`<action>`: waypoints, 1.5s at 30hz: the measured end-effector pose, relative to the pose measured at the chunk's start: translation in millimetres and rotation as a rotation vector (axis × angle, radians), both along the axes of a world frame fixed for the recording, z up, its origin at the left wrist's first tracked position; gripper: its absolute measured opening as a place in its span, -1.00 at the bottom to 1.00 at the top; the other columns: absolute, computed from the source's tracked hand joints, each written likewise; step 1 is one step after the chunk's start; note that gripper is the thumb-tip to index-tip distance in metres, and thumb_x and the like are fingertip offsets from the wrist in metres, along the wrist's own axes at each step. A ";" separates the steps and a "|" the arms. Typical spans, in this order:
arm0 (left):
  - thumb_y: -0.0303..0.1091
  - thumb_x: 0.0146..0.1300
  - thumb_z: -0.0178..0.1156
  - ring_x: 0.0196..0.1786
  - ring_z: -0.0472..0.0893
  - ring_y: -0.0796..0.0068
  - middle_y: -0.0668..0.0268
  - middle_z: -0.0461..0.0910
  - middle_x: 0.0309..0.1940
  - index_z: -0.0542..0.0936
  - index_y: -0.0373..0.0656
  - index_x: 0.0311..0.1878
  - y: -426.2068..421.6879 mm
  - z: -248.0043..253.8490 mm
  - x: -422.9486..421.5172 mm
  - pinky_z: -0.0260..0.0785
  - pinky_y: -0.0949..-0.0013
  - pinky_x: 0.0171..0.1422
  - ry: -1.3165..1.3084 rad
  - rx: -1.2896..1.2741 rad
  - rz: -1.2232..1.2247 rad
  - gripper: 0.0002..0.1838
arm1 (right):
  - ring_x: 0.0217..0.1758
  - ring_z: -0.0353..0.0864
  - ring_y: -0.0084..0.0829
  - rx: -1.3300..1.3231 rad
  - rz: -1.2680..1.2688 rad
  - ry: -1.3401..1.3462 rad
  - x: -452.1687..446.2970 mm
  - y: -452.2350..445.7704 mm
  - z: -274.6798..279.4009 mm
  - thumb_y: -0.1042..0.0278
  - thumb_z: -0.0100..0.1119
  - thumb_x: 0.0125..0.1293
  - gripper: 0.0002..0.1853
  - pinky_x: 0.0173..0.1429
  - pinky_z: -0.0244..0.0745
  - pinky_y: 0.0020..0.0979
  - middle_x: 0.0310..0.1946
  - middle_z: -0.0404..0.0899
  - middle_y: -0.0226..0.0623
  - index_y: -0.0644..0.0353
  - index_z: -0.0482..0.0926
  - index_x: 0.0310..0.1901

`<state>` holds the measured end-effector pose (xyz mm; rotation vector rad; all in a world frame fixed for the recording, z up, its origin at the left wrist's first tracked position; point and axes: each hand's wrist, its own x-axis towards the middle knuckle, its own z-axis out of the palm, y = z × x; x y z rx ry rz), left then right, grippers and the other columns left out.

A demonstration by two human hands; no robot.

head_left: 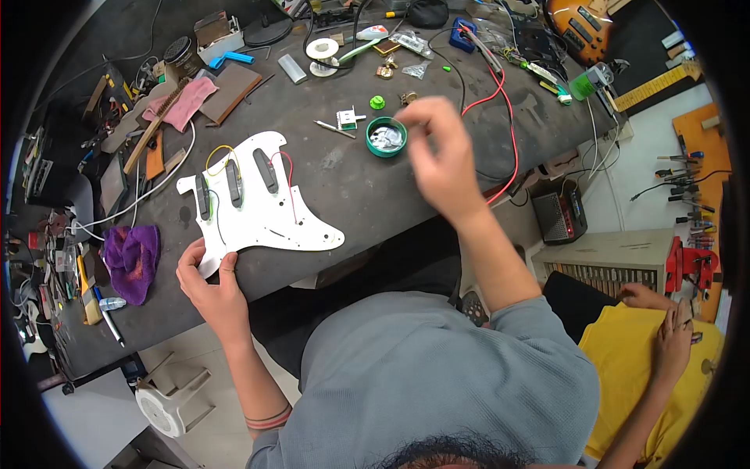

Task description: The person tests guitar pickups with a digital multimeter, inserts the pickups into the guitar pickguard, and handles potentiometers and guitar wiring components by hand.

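A white guitar pickguard (262, 223) lies on the dark bench with several black pickups, such as one pickup (266, 170), fitted in it. Thin yellow, red and dark wires run from the pickups. My left hand (211, 285) grips the near left end of the pickguard between thumb and fingers. My right hand (445, 160) is raised just right of a round green tub (387, 152) that has small shiny bits inside. Its fingers are smeared by motion. Left of the tub are a pickup selector switch (348, 119) and a thin pointed tool (334, 129). A green knob (377, 102) sits behind it.
Red cables (508, 102) cross the bench at right. A pink cloth (183, 102), a purple cloth (133, 262) and many tools crowd the left side. A guitar (580, 30) is at the back right. Another person in a yellow shirt (633, 352) is at lower right.
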<state>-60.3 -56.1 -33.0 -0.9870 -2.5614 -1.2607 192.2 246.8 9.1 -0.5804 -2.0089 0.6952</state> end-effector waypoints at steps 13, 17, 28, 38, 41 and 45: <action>-0.28 0.45 0.63 0.36 0.62 0.09 0.16 0.70 0.22 0.70 -0.21 0.34 -1.7 2.2 -2.9 0.43 0.05 0.55 0.019 -0.060 0.023 -0.51 | 0.16 0.83 -0.24 -0.104 -0.143 -0.384 7.8 92.2 -20.7 0.33 0.43 0.63 -0.75 0.24 0.69 -0.16 -0.05 0.81 -0.20 0.20 0.71 0.21; -0.25 0.45 0.62 0.41 0.59 0.06 0.18 0.73 0.28 0.69 -0.16 0.33 -3.7 2.9 -3.9 0.37 0.01 0.60 0.037 -0.073 0.009 -0.51 | -0.20 0.84 -0.48 -0.552 -0.062 -0.012 21.2 56.6 -12.1 0.25 0.29 0.79 -0.71 -0.02 0.64 -0.41 -0.23 0.85 -0.24 0.29 0.61 0.29; -0.41 0.47 0.55 0.44 0.62 0.01 0.06 0.66 0.31 0.66 -0.26 0.42 -7.7 10.7 -8.2 0.43 0.01 0.61 -0.026 -0.100 -0.072 -0.49 | -0.03 0.77 -0.53 -0.912 0.455 0.151 30.9 -34.6 -3.5 0.30 0.07 0.89 -0.62 0.11 0.69 -0.41 -0.05 0.77 -0.31 0.29 0.54 0.53; -0.59 0.59 0.37 0.25 0.67 0.22 0.15 0.70 0.17 0.69 -0.32 0.23 19.8 31.1 39.8 0.47 0.16 0.49 0.123 0.262 -0.318 -0.77 | 0.08 0.80 -0.54 -1.052 0.686 0.079 14.1 -78.7 5.4 0.41 0.10 0.87 -0.66 0.25 0.72 -0.38 0.07 0.81 -0.28 0.27 0.54 0.51; -0.63 0.61 0.35 0.18 0.65 0.35 0.19 0.66 0.15 0.66 -0.32 0.27 30.4 29.2 63.4 0.50 0.27 0.39 -0.069 0.332 -0.534 -0.75 | 0.09 0.82 -0.51 -1.035 0.747 0.080 6.5 -92.6 1.6 0.45 0.11 0.84 -0.64 0.26 0.76 -0.35 0.06 0.80 -0.25 0.32 0.51 0.51; -0.56 0.70 0.33 0.18 0.64 0.46 0.23 0.65 0.17 0.57 -0.31 0.46 37.3 22.6 88.8 0.55 0.31 0.34 -0.431 0.375 -0.731 -0.63 | -0.01 0.83 -0.50 -0.925 0.778 0.079 1.0 -106.5 -1.4 0.45 0.20 0.79 -0.72 0.16 0.76 -0.33 -0.07 0.81 -0.25 0.36 0.56 0.38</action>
